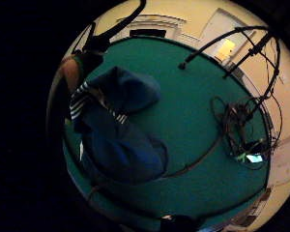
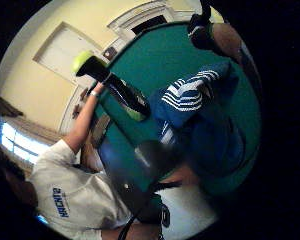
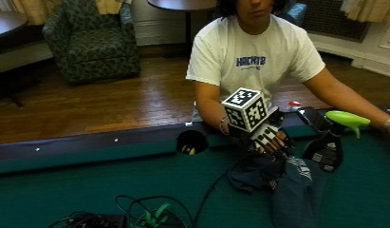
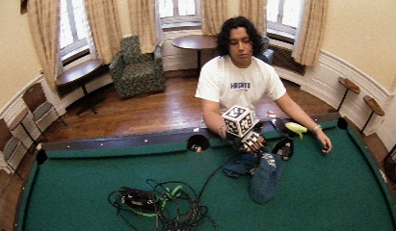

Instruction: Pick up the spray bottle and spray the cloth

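- Cable tangle (image 3: 125,216) is lying on the green felt table (image 3: 68,185) at the far left of the outside view, well apart from the work.
- Corner pocket (image 3: 192,141) is sitting in the rail just left of your gloved hand.
- Your right hand (image 3: 269,138) is hovering over the near end of the cloth (image 3: 289,183), palm down, fingers spread and a little bent, gripping nothing.
- Cloth is a dark blue garment with white stripes, bunched under your hand and trailing away from you across the felt; both palm views are showing it close below the palm.
- Spray bottle (image 3: 330,142) is standing upright on the felt just beside the cloth, black body with a lime green trigger head (image 3: 347,119).
- Key relation: the bottle is lying on the bare-hand side of your gloved hand, near but not touching, long axis vertical, with the nozzle looking to be pointing away from the glove.
- Your bare hand (image 4: 323,144) is resting on the table past the bottle, not holding it.
- Judgement: you are needing to carry the gloved hand sideways across to the bottle's neck; the pick-up is not yet started.
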Available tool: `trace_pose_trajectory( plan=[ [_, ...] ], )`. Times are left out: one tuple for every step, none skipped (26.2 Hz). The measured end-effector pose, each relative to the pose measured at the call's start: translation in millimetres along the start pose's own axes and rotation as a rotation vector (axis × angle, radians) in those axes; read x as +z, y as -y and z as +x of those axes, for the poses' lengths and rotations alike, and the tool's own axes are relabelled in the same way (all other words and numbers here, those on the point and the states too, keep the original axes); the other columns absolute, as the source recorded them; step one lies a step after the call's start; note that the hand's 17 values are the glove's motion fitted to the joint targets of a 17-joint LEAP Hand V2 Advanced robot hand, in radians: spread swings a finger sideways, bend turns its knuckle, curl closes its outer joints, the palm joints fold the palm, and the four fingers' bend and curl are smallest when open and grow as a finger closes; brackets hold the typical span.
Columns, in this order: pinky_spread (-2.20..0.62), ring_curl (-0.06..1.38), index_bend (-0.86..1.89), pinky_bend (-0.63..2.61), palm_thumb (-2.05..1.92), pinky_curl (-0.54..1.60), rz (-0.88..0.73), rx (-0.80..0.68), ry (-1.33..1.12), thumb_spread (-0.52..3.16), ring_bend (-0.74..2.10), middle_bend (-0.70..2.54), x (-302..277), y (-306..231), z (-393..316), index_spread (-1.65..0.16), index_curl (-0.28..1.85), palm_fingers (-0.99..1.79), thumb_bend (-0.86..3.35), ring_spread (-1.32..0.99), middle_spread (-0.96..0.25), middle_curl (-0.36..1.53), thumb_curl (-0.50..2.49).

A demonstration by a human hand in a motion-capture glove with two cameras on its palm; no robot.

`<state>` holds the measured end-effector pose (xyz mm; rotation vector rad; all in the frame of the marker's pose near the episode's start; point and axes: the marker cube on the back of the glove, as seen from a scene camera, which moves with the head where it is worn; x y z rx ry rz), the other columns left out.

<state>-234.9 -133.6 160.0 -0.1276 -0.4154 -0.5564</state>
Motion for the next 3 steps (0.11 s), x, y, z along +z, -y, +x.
trace_pose_trajectory(
  plan=[
    [0.06,0.36,0.16,0.16,0.44,0.32,0.000,0.008,0.005,0.93,0.41,0.22,0.4,-0.9,1.9,-0.38,0.34,0.77,-0.05,-0.17,-0.18,0.39,0.40],
    [0.06,0.36,0.16,0.16,0.44,0.32,-0.002,0.013,0.008,0.92,0.41,0.22,0.8,-1.5,3.2,-0.38,0.34,0.76,-0.05,-0.17,-0.17,0.39,0.40],
    [0.05,0.36,0.16,0.16,0.44,0.32,-0.003,0.016,0.009,0.92,0.41,0.21,1.1,-1.7,3.9,-0.38,0.34,0.76,-0.04,-0.17,-0.18,0.38,0.40]
  ],
)
